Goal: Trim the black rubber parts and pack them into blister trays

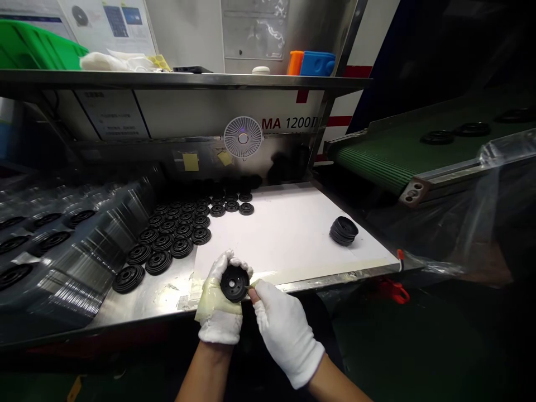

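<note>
Grip first: what does the left hand (215, 307) have hold of?

A black disc (240, 276), round and hollow-faced, with a hole at its middle. The gloved fingers curl around its rim from the left and far side, closed as far as its body lets them

And the right hand (287, 324)?

Drawn in at the disc's right edge, thumb and fingertips close together, the thumb's tip bare. Whether they pinch the rim or some small thing, I cannot tell

How would it handle?

Light and stiff, I'd judge, like moulded plastic; it shouldn't give under the fingers. The smooth face might slip against cloth, so the outer rim is the better hold, fingers spread behind it. Any thin edge could mark, so I'd press gently there

What lies about the grip?

Beneath and beyond it, a white sheet (276, 234). Left of it and further off, rows of similar discs (181, 248), with clear trays (106, 251) past those. Well to its right, a short stack of black parts (344, 231), standing apart from both hands
</note>
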`<state>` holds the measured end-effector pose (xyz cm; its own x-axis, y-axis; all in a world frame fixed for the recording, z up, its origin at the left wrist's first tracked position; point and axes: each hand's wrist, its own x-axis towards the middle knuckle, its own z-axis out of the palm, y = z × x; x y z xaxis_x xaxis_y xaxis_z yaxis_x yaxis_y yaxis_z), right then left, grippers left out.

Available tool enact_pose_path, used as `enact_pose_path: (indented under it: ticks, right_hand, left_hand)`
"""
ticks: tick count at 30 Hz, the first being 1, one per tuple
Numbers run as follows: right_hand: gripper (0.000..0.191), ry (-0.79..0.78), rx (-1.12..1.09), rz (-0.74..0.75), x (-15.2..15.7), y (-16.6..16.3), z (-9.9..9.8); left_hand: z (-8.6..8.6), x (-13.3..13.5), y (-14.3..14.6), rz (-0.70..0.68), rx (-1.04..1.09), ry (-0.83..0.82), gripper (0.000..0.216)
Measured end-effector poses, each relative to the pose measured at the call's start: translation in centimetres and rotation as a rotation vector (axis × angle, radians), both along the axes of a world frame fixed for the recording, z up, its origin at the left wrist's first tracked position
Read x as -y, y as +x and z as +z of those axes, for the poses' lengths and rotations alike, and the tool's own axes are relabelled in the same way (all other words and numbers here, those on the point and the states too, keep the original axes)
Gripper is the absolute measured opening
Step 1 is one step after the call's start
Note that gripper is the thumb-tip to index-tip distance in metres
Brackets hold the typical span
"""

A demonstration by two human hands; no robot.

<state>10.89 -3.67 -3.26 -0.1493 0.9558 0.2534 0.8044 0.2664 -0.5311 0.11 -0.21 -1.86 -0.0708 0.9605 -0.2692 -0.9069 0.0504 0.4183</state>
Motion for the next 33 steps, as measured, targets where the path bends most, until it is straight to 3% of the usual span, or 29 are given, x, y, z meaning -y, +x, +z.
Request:
enact_pose_path:
  ticks: [9,11,13,17,24,29,33]
  right_hand:
    - [0.026,-0.037,-0.017,0.002,0.7,-1.4,-0.1]
    - [0.027,-0.044,-0.028,0.016,0.8,-1.5,0.3]
    - [0.027,-0.022,-0.034,0.028,1.1,-1.3,0.7]
    - [0.022,0.05,-0.057,0.021,1.9,-0.5,1.6]
    - [0.029,0.166,-0.032,-0.014,5.9,-0.6,3.4]
    - [0.026,0.195,-0.06,0.012,9.2,-0.8,4.6]
    - [0.025,0.252,-0.083,0.003,10.4,0.0,5.0]
  left_hand:
    - [0.4,-0.4,0.5,0.193,0.009,-0.018,0.003]
    - [0.6,-0.1,0.2,0.185,-0.022,0.031,0.009]
    - [1.1,0.4,-0.3,0.088,-0.06,0.055,0.023]
    - [2.5,2.2,-1.0,-0.079,-0.088,0.023,0.033]
    - [4.7,5.7,0.4,0.09,0.081,0.137,0.004]
    - [6.6,9.3,1.5,0.242,0.027,0.187,0.013]
    - [6.7,11.3,1.4,0.107,-0.088,0.215,0.029]
